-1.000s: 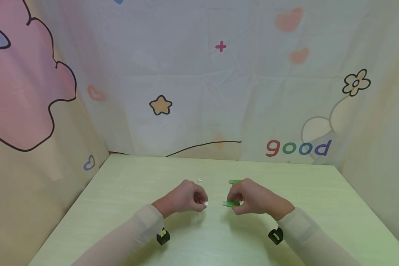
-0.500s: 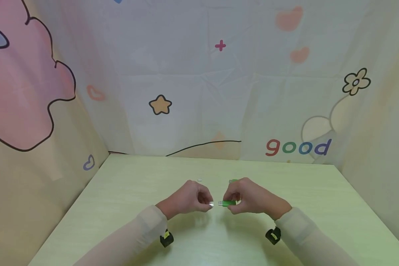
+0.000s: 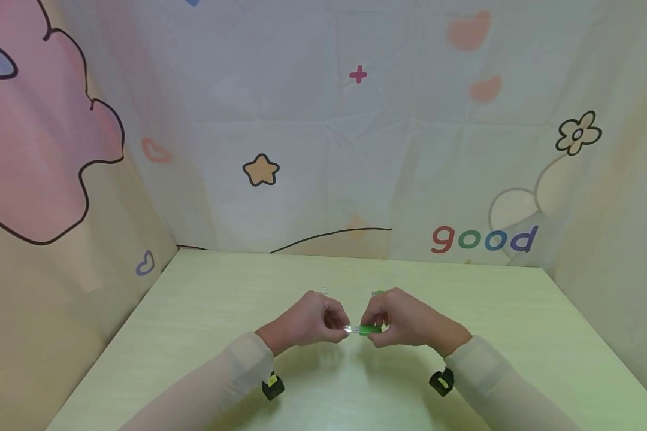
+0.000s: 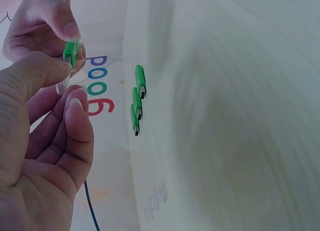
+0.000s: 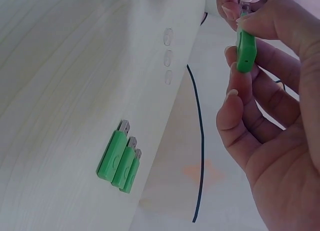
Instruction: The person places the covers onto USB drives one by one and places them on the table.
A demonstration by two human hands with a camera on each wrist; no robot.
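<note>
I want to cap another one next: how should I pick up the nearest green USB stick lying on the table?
Probably pinch the green USB stick across the two long sides of its plastic body, coming from above. It lies flat in a row of three almost touching, metal plug bare at one end; this outermost one has one open side, so slide it clear first and leave the plug free.

Three green USB sticks (image 5: 120,158) lie side by side toward the table's (image 3: 194,335) far edge. Three clear caps (image 5: 168,56) sit in a row near them, well apart.
</note>
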